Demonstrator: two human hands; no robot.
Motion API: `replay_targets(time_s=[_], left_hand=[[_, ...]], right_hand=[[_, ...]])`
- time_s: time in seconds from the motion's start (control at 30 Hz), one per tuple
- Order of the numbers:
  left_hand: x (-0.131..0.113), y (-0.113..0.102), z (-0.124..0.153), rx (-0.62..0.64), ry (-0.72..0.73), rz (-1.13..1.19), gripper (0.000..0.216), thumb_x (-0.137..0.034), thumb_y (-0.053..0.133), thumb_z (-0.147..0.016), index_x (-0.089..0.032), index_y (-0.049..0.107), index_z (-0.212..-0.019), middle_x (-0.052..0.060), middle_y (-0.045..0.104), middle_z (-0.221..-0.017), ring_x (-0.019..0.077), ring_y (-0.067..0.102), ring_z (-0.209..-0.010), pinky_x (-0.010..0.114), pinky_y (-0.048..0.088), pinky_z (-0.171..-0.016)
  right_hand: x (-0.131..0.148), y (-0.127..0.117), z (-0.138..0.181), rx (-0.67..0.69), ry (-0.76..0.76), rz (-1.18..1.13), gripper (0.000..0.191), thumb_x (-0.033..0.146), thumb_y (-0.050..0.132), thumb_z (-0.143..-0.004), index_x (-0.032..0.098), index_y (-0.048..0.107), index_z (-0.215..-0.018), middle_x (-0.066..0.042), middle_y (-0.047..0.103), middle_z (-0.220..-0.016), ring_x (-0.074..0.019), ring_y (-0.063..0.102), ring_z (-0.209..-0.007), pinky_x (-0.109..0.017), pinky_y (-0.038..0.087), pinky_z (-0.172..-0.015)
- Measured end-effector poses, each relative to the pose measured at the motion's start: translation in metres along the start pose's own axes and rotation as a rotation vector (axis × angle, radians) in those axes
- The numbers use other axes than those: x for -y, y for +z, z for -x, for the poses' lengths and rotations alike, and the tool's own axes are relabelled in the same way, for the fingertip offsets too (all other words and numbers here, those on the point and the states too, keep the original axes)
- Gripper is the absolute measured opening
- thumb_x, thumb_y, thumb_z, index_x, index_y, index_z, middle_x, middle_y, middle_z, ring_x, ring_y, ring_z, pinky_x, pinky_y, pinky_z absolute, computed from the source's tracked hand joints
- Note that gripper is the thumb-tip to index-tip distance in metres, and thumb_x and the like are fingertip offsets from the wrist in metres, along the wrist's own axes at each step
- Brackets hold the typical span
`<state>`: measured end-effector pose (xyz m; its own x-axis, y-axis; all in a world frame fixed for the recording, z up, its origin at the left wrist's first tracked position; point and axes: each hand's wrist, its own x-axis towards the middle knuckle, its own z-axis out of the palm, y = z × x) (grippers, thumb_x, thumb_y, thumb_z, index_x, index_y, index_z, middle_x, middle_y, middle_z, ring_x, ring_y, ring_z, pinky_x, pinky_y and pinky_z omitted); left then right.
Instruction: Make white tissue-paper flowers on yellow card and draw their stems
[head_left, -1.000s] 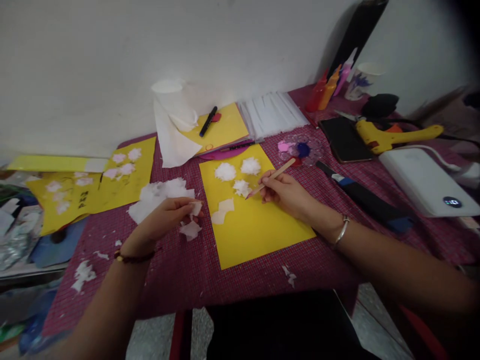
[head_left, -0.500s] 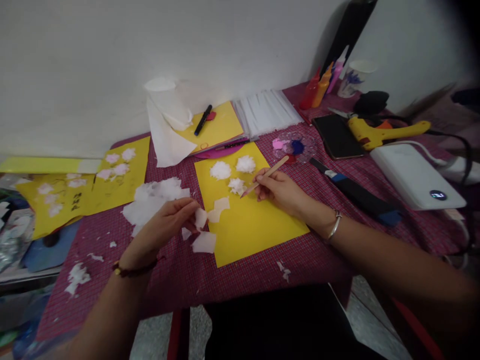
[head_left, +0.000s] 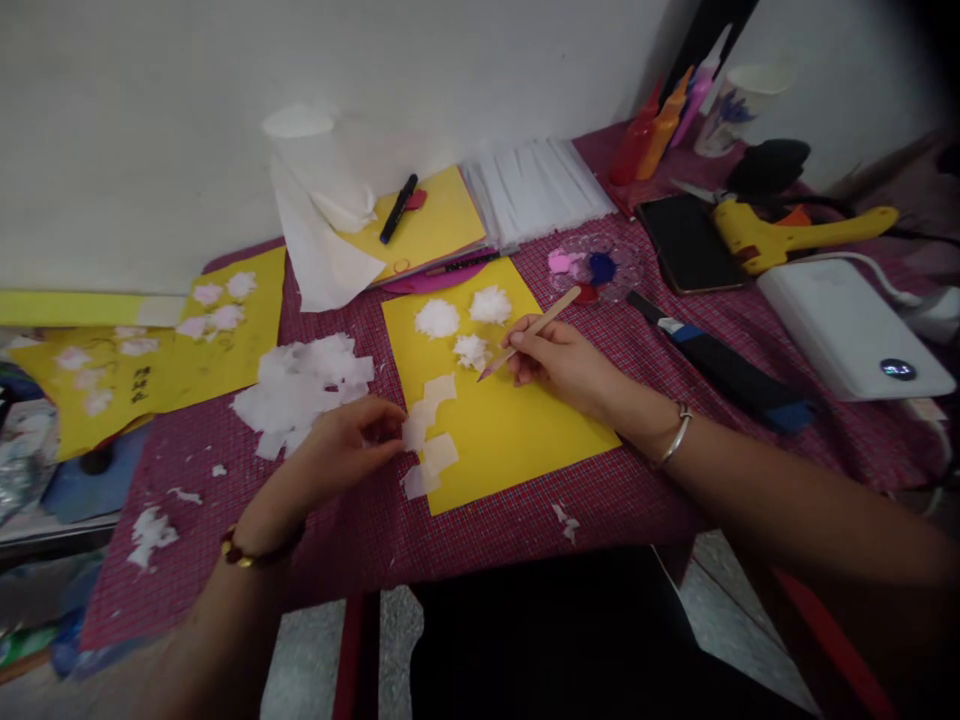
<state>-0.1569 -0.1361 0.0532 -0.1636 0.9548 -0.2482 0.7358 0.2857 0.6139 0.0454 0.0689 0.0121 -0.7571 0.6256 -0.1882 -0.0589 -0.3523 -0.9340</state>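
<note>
My right hand [head_left: 551, 360] pinches a wooden craft stick [head_left: 555, 308], its lower tip, pinkish, close above a yellow sheet of paper [head_left: 525, 430]. Beside that tip are three fluffy white tissue puffs, the nearest tissue puff [head_left: 472, 351] just left of it. My left hand [head_left: 356, 440] is at the sheet's left edge, thumb and index finger apart. Small white tissue squares [head_left: 440, 453] lie at its fingertips, overlapping the sheet's edge. Behind this hand spreads a heap of torn white tissue [head_left: 300, 385].
A finished-looking yellow card [head_left: 232, 350] with pale blossoms lies left. Right stand a paint palette [head_left: 600, 268], a blue-black cutter [head_left: 720, 360], a phone [head_left: 690, 243], a yellow glue gun [head_left: 795, 236] and a white power bank [head_left: 855, 330]. Paint bottles [head_left: 637, 140] line the back.
My left hand has let go of a small tissue square, and its fingers have parted. The squares now lie in an overlapping row. My right hand keeps the stick. The view has shifted slightly.
</note>
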Motion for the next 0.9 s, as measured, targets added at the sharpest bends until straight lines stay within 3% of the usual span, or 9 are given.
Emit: replay_targets(time_s=[0.13,0.3,0.43,0.57,0.67,0.83,0.9], left_hand=[[0.0,0.007,0.007,-0.005,0.1,-0.086,0.023,-0.029,0.066,-0.078,-0.02,0.063,-0.099,0.001,0.059,-0.082,0.0135,0.055,-0.071,0.028,0.046,-0.066],[0.002,0.014,0.004,-0.105,0.095,-0.015,0.009,-0.026,0.06,-0.082,-0.02,0.067,-0.084,0.003,0.063,-0.083,0.0141,0.057,-0.074,0.028,0.046,-0.067],[-0.007,0.01,0.002,-0.157,-0.007,0.114,0.013,-0.027,0.058,-0.081,-0.019,0.063,-0.072,0.001,0.061,-0.072,0.0138,0.055,-0.068,0.028,0.043,-0.065],[-0.024,0.002,0.001,-0.26,-0.137,0.373,0.012,-0.029,0.059,-0.081,-0.019,0.059,-0.075,-0.002,0.056,-0.067,0.0106,0.046,-0.057,0.023,0.036,-0.052],[-0.033,-0.003,-0.001,-0.314,-0.135,0.45,0.009,-0.028,0.059,-0.082,-0.019,0.059,-0.078,-0.001,0.059,-0.071,0.0108,0.048,-0.059,0.023,0.038,-0.053],[-0.026,-0.006,0.007,-0.092,0.071,0.095,0.011,-0.024,0.066,-0.076,-0.021,0.064,-0.086,0.001,0.063,-0.084,0.015,0.056,-0.074,0.027,0.044,-0.066],[-0.017,0.0,0.01,-0.072,0.117,-0.06,0.013,-0.023,0.067,-0.075,-0.022,0.065,-0.087,0.002,0.063,-0.088,0.0162,0.056,-0.077,0.029,0.045,-0.07]], right_hand=[[0.0,0.0,0.0,0.001,-0.002,-0.004,0.013,0.016,0.052,-0.088,0.017,0.054,-0.075,0.004,0.058,-0.054,-0.0052,0.051,-0.041,-0.018,0.039,-0.043],[0.0,-0.001,0.0,0.002,-0.007,0.011,0.013,0.017,0.052,-0.088,0.018,0.054,-0.075,0.003,0.058,-0.055,-0.0059,0.051,-0.042,-0.02,0.039,-0.044],[-0.001,-0.001,0.0,-0.001,-0.001,0.02,0.012,0.021,0.054,-0.088,0.019,0.054,-0.076,0.003,0.058,-0.056,-0.0064,0.05,-0.044,-0.021,0.04,-0.044],[-0.002,-0.001,0.001,-0.007,-0.012,0.021,0.011,0.026,0.057,-0.086,0.02,0.054,-0.077,0.003,0.059,-0.057,-0.0069,0.05,-0.045,-0.021,0.041,-0.045],[-0.001,-0.001,0.003,-0.011,-0.028,0.01,0.01,0.028,0.058,-0.085,0.02,0.055,-0.079,0.003,0.059,-0.058,-0.0073,0.051,-0.045,-0.021,0.042,-0.045],[0.0,-0.001,0.005,0.009,-0.024,0.008,0.009,0.024,0.055,-0.086,0.018,0.055,-0.078,0.003,0.058,-0.057,-0.0066,0.05,-0.045,-0.021,0.041,-0.047],[0.0,-0.001,0.005,0.023,-0.019,0.02,0.01,0.023,0.055,-0.086,0.018,0.055,-0.077,0.003,0.058,-0.058,-0.0063,0.049,-0.045,-0.021,0.04,-0.047]])
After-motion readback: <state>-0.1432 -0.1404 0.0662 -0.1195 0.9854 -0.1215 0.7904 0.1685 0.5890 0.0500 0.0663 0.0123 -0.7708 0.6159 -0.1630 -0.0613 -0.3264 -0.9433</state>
